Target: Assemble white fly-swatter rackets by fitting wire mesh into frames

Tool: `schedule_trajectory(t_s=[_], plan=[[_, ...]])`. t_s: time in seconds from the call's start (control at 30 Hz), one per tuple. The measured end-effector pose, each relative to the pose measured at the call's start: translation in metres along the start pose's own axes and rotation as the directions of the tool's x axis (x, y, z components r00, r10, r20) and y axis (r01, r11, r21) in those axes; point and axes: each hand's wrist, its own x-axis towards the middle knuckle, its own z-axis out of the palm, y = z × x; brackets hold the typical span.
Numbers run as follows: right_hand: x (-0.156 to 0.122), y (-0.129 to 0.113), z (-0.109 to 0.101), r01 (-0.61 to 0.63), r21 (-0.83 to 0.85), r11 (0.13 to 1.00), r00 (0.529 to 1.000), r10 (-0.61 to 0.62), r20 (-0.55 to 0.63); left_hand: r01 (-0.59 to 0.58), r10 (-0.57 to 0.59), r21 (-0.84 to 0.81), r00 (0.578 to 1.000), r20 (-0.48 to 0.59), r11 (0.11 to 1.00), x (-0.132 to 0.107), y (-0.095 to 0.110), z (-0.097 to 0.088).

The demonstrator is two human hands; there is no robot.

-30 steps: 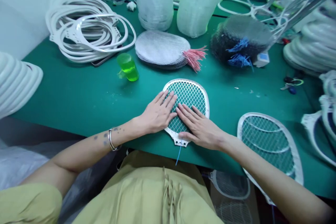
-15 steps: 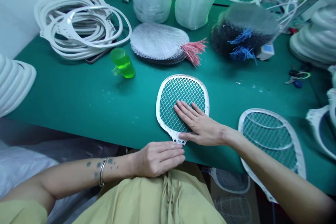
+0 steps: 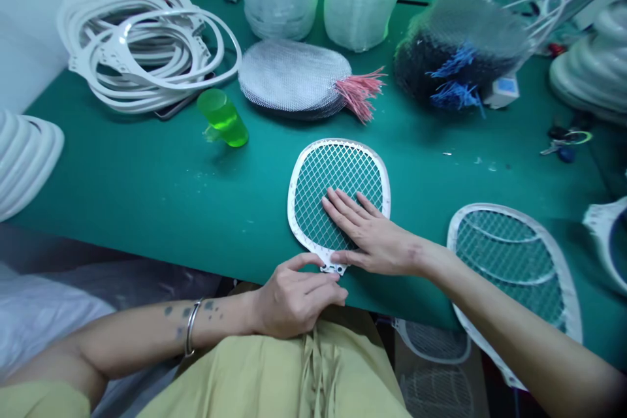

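Note:
A white mosquito-swatter frame (image 3: 292, 194) with a wire mesh across it lies on the green table in front of me. My right hand (image 3: 369, 235) rests flat on the mesh, fingers stretched out and thumb by the neck. At the near table edge, my left hand (image 3: 298, 294) has the frame's neck tab between thumb and fingers; the exact contact under the fingers is hidden. Right of my right forearm lies a second mesh-fitted frame (image 3: 509, 211), partly covered by the arm.
Behind stand a stack of mesh sheets (image 3: 294, 75) with pink ties, a dark mesh stack (image 3: 465, 46) with blue ties and a green cylinder (image 3: 224, 117). White frames (image 3: 147, 46) pile up at the left. Keys (image 3: 563, 140) lie at the right.
My left hand has gone from lying with straight fingers beside the neck to bringing its thumb and fingers around the tab. The right hand stays flat on the mesh.

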Motion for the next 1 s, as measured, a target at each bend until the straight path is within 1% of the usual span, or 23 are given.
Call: schedule_trajectory(t_s=[0.07,0.1,0.13,0.2,0.27,0.3,0.33,0.37,0.43,0.5,0.53,0.6,0.67,0.7,0.73,0.77,0.8,0.83,0.87,0.9,0.93,0.97,1.0], plan=[[0.0,0.0,0.0,0.004,-0.001,1.0,1.0,-0.004,-0.002,0.087,-0.087,-0.033,0.996,-0.004,0.996,0.002,0.004,0.004],[0.0,0.001,0.0,0.006,-0.003,1.0,1.0,-0.006,-0.004,0.108,-0.109,-0.025,0.994,-0.013,0.994,0.003,0.006,0.006],[0.001,0.001,0.001,0.008,-0.005,1.0,1.0,-0.008,-0.006,0.094,-0.094,0.005,0.995,-0.02,0.996,0.002,0.008,0.008],[0.001,0.001,0.001,0.006,-0.012,1.0,1.0,-0.006,0.003,-0.026,0.028,0.1,1.0,-0.011,0.995,-0.001,0.009,0.01],[0.002,0.0,0.002,0.001,-0.022,1.0,1.0,-0.001,0.009,-0.164,0.161,0.159,0.987,0.031,0.974,-0.004,0.007,0.01],[0.002,0.0,0.002,0.002,-0.025,1.0,1.0,-0.002,0.009,-0.203,0.197,0.162,0.979,0.049,0.966,-0.005,0.006,0.008],[0.002,0.0,0.002,0.005,-0.025,1.0,1.0,-0.004,0.006,-0.207,0.201,0.15,0.978,0.053,0.967,-0.006,0.005,0.007],[0.002,0.001,0.001,0.009,-0.023,1.0,1.0,-0.009,0.001,-0.173,0.169,0.122,0.984,0.048,0.977,-0.006,0.003,0.006],[0.001,0.002,0.0,0.021,-0.011,1.0,1.0,-0.021,-0.01,-0.044,0.043,0.026,0.998,0.036,0.999,-0.005,0.001,0.004],[0.001,0.004,-0.001,0.046,0.009,0.999,0.999,-0.046,-0.005,0.041,-0.039,-0.041,0.998,0.042,0.998,-0.004,0.0,0.002],[0.001,0.004,-0.001,0.058,0.02,0.998,0.998,-0.058,-0.001,0.024,-0.022,-0.036,0.998,0.05,0.999,-0.004,0.0,0.002],[0.001,0.005,-0.001,0.069,0.035,0.997,0.998,-0.07,0.008,-0.104,0.101,0.038,0.993,0.062,0.994,-0.005,0.0,0.003],[0.002,0.004,0.0,0.049,0.025,0.998,0.999,-0.049,-0.001,-0.219,0.213,0.103,0.975,0.067,0.97,-0.007,0.0,0.005],[0.002,0.003,0.001,0.036,0.016,0.999,0.999,-0.036,-0.007,-0.249,0.244,0.108,0.968,0.062,0.962,-0.007,0.0,0.005],[0.003,0.003,0.002,0.024,0.007,1.0,1.0,-0.024,-0.009,-0.246,0.242,0.091,0.969,0.049,0.965,-0.007,0.0,0.005],[0.003,0.002,0.002,0.015,0.001,1.0,1.0,-0.015,-0.007,-0.209,0.208,0.039,0.977,0.041,0.977,-0.006,0.0,0.002],[0.003,0.001,0.002,0.009,-0.001,1.0,1.0,-0.009,0.001,-0.152,0.155,-0.053,0.986,0.064,0.987,-0.004,-0.001,-0.002],[0.003,0.001,0.002,0.008,0.002,1.0,1.0,-0.008,0.014,-0.074,0.097,-0.176,0.988,0.122,0.982,0.0,-0.003,-0.009],[0.003,0.001,0.001,0.007,0.007,1.0,1.0,-0.008,0.027,0.027,0.039,-0.305,0.977,0.207,0.952,0.005,-0.007,-0.018],[0.003,0.0,0.0,0.008,0.014,1.0,0.999,-0.008,0.038,0.136,-0.013,-0.402,0.956,0.293,0.905,0.011,-0.013,-0.027],[0.002,0.0,-0.002,0.011,0.024,1.0,0.999,-0.012,0.045,0.232,-0.071,-0.438,0.933,0.353,0.869,0.018,-0.02,-0.037],[0.002,0.0,-0.003,0.016,0.034,0.999,0.999,-0.017,0.047,0.301,-0.15,-0.4,0.919,0.365,0.866,0.025,-0.029,-0.046],[0.001,0.0,-0.005,0.02,0.044,0.999,0.999,-0.023,0.046,0.347,-0.249,-0.295,0.913,0.324,0.89,0.031,-0.039,-0.054]])
